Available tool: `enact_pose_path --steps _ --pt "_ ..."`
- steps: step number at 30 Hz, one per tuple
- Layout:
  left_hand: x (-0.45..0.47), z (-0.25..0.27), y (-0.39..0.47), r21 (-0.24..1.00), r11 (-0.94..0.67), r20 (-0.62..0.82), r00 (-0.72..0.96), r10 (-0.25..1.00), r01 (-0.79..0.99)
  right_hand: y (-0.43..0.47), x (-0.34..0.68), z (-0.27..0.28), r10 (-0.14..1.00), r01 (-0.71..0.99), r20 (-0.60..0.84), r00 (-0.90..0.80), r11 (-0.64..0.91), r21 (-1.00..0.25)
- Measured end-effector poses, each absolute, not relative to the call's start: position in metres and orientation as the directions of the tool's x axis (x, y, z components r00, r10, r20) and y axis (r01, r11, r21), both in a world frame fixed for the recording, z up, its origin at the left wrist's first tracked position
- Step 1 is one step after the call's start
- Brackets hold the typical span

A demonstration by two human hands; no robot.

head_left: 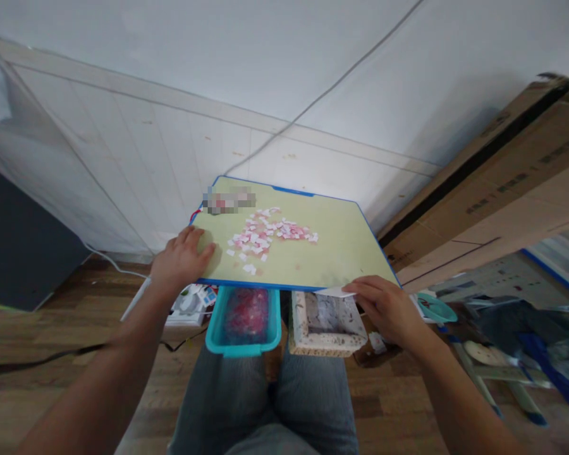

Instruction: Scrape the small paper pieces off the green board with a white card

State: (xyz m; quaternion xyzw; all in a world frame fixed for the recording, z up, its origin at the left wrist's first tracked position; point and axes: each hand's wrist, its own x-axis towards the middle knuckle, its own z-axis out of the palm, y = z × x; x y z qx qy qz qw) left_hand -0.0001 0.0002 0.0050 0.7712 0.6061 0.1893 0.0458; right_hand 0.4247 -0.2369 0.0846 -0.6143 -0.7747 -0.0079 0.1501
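Sheet [332, 292]: long axis along counter [346, 234] near edge, tip left | your right grip [384, 306] pinches it | your left grip [183, 258] spread

Ahead of the right hand [382, 306], the yellow-green tabletop [346, 243] offers a bare stretch for sliding forward. To the right of the left hand [183, 259], scattered paper squares [252, 239] obstruct a low sweep; beyond that hand, a pixelated object [230, 200] fills the corner. The wall [308, 161] blocks farther reach. Forward-right of the right hand, cardboard boxes [483, 196] close off that side; leftward, a white sheet [334, 292] overlaps the table's near edge.
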Motion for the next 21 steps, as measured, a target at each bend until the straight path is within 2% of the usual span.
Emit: enact_pose_path --steps 4,6,11,13,16,21 --pt "0.001 0.005 -0.003 0.301 -0.263 0.277 0.180 0.944 0.917 -0.220 0.422 0.096 0.950 0.964 0.305 -0.064 0.138 -0.229" --pt "0.001 0.005 -0.004 0.308 -0.273 0.301 0.179 0.937 0.911 -0.199 0.402 0.099 0.953 0.948 0.299 -0.043 0.133 -0.288" --pt "-0.001 0.004 -0.005 0.318 -0.273 0.321 0.168 0.932 0.908 -0.144 0.327 0.100 0.972 0.890 0.143 -0.188 0.230 -0.394" --pt "-0.002 0.004 -0.005 0.325 -0.285 0.330 0.175 0.928 0.902 -0.131 0.307 0.100 0.972 0.894 0.100 -0.211 0.233 -0.382" --pt "-0.004 0.002 -0.011 0.352 -0.301 0.355 0.171 0.919 0.886 -0.125 0.292 0.101 0.976 0.934 0.096 -0.194 0.214 -0.286" --pt "-0.016 -0.019 -0.050 0.509 -0.290 0.452 0.036 0.892 0.810 -0.137 0.284 0.103 0.969 0.960 0.111 -0.221 0.237 -0.152"
